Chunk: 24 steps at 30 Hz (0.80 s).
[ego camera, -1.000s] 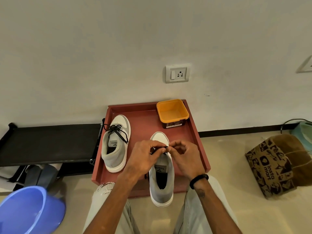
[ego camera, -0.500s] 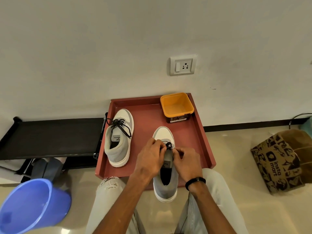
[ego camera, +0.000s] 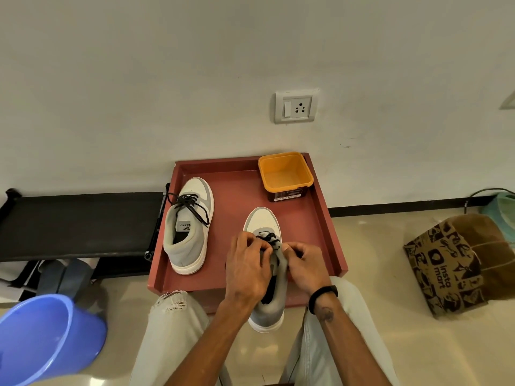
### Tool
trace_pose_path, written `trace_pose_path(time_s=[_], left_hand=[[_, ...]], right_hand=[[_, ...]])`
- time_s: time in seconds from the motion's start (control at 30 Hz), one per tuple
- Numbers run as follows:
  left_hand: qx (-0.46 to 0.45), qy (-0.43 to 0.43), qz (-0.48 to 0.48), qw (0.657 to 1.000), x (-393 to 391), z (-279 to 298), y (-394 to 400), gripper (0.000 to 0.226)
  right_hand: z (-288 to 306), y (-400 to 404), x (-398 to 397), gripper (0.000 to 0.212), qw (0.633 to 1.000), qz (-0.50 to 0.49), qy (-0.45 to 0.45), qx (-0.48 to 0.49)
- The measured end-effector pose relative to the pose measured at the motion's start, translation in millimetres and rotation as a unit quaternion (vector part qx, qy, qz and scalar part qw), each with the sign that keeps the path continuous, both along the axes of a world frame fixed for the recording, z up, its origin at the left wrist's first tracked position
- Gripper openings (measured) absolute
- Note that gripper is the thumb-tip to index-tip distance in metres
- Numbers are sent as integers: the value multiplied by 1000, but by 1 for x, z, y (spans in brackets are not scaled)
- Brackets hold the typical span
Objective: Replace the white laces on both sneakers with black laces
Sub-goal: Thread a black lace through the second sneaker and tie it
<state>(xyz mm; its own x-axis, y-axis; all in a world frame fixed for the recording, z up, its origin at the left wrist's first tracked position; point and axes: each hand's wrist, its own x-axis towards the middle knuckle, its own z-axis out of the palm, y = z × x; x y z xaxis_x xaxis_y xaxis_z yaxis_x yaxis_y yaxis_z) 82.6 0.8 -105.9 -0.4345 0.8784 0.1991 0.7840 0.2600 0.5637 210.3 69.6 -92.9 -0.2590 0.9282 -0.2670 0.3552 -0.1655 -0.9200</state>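
On the red tray [ego camera: 239, 185], both hands have dropped from mid-air onto the near sneaker [ego camera: 266, 274]; left hand [ego camera: 246, 270] and right hand [ego camera: 305, 267] pinch its black lace [ego camera: 268, 237] at the eyelets, fingers curled, just behind the knot. Beside it sits the far sneaker [ego camera: 189, 227], already black-laced.

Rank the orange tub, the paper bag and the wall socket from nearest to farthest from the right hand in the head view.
From the right hand:
1. Orange tub, on the tray's far right corner.
2. Paper bag, on the floor to the right.
3. Wall socket, up on the wall.
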Motion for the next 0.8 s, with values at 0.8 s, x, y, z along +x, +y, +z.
trace_pose_path(time_s=[0.8], left_hand=[[21, 7, -13, 1000, 5, 10, 4, 12]], right_hand=[[-2, 7, -1, 12, 993, -9, 64, -96]])
